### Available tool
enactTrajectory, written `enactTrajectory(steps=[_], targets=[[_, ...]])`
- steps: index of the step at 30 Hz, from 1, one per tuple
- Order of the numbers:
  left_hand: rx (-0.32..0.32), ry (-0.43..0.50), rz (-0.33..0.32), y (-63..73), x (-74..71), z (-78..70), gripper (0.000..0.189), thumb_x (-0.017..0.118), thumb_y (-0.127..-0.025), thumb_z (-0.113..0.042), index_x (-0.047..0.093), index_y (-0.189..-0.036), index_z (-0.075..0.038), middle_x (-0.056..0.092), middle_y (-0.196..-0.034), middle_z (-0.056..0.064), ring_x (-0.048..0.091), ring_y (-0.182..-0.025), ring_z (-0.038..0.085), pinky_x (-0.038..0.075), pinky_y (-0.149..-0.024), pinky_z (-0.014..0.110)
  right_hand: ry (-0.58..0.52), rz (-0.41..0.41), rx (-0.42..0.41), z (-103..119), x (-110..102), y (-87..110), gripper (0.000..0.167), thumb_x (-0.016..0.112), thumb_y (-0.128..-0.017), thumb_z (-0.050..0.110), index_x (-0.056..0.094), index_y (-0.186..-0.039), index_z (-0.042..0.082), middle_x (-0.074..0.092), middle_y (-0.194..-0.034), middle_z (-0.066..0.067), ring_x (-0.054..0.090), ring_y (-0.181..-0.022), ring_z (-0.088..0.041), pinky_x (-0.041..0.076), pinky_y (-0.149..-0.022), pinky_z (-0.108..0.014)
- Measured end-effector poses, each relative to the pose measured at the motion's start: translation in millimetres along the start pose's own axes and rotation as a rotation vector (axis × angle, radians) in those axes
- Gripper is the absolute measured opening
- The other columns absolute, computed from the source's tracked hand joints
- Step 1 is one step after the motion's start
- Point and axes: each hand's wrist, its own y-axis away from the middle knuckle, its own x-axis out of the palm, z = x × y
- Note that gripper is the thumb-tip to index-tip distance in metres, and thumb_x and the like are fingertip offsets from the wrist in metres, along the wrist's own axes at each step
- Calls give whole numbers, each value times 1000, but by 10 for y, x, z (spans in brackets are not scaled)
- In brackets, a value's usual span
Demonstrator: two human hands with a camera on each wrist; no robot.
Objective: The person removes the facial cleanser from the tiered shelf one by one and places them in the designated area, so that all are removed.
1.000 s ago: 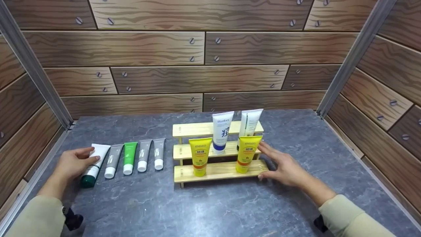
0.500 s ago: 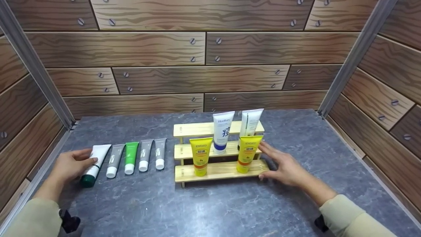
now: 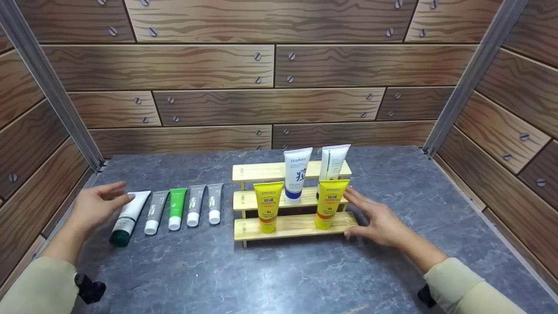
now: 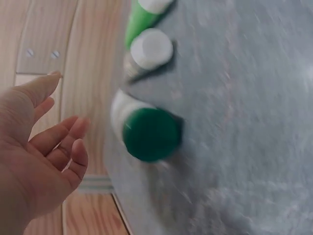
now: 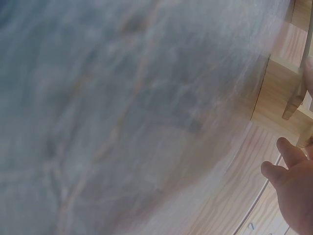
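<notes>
My left hand (image 3: 95, 207) hovers beside a white tube (image 3: 130, 214) with a dark green cap, thumb and fingers apart. In the left wrist view that hand holds nothing, and the green cap (image 4: 150, 134) faces the camera. My right hand (image 3: 377, 221) rests against the right end of a three-step wooden display rack (image 3: 297, 224), thumb at the bottom step's corner and fingers stretched along the side. Two yellow tubes (image 3: 268, 207) stand on the bottom step. Behind them, on the middle step, stand a white tube with a blue cap (image 3: 297, 174) and another white tube (image 3: 333, 163).
Right of the green-capped tube lie a grey tube (image 3: 156, 211), a green tube (image 3: 177, 207) and two more grey tubes (image 3: 196, 205), in a row with white caps toward me. Wood-patterned walls (image 3: 209, 65) enclose the dark marbled table (image 3: 196, 270) at the back and sides.
My left hand has let go of the green-capped white tube and drawn up and away from it. The right hand has stayed at the rack's end.
</notes>
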Motion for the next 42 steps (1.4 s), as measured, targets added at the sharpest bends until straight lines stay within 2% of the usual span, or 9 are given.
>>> enactTrajectory(steps=[7, 9, 13, 15, 17, 22, 24, 35, 42], targets=[[91, 41, -15, 26, 72, -398, 69, 71, -103, -42, 51, -157, -3, 60, -146, 27, 57, -135, 42, 49, -92, 19, 7, 0, 10, -2, 3, 3, 102, 90, -81, 46, 39, -165, 17, 31, -171, -13, 41, -146, -49, 31, -116, -70], [116, 54, -7, 38, 95, -525, 67, 71, -104, -41, 51, -157, -4, 60, -147, 26, 57, -136, 41, 51, -97, 23, 5, 0, 11, -3, 2, 0, 102, 91, -80, 46, 39, -164, 17, 31, -171, -12, 41, -147, -49, 31, -116, -70], [162, 77, 6, 58, 158, -794, 66, 72, -103, -39, 53, -156, -5, 61, -146, 23, 58, -136, 40, 51, -108, 47, -8, 13, 25, -2, 1, -3, 104, 91, -80, 45, 38, -165, 20, 27, -172, -7, 39, -149, -47, 29, -117, -69], [187, 90, 15, 66, 200, -930, 65, 73, -102, -39, 54, -155, -6, 62, -145, 22, 58, -135, 39, 50, -108, 52, -15, 20, 30, -6, 2, -1, 105, 92, -79, 45, 37, -166, 21, 26, -173, -5, 38, -149, -46, 29, -118, -68], [218, 103, 24, 74, 242, -1067, 63, 75, -102, -37, 56, -153, -6, 63, -144, 22, 60, -134, 37, 52, -107, 47, -18, 24, 30, -3, 0, 1, 105, 91, -79, 45, 36, -166, 21, 25, -173, -5, 37, -150, -46, 28, -118, -67], [332, 149, 33, 81, 380, -1421, 54, 79, -99, -26, 64, -146, -4, 68, -136, 22, 67, -124, 33, 55, -91, 20, -17, 16, 16, -2, -5, -2, 104, 91, -80, 45, 38, -165, 19, 28, -172, -8, 38, -149, -46, 28, -118, -68], [372, 171, 36, 85, 446, -1574, 51, 82, -97, -23, 67, -142, -5, 71, -131, 20, 70, -118, 32, 55, -86, 17, -16, 14, 14, 1, -6, 0, 103, 90, -81, 46, 39, -165, 17, 29, -172, -8, 39, -149, -47, 29, -118, -69], [547, 203, 143, 130, 934, -2354, 48, 86, -92, -24, 72, -137, -14, 78, -120, 5, 75, -94, 20, 61, -77, 31, -16, 27, 49, 18, -10, 6, 104, 91, -80, 44, 38, -165, 19, 28, -172, -8, 37, -150, -47, 28, -118, -69], [565, 186, 223, 122, 1248, -2663, 48, 85, -93, -30, 72, -139, -22, 76, -125, 2, 71, -80, 20, 59, -69, 35, -27, 39, 59, 13, -9, 6, 105, 91, -80, 45, 36, -166, 21, 25, -173, -6, 35, -151, -45, 26, -119, -69]])
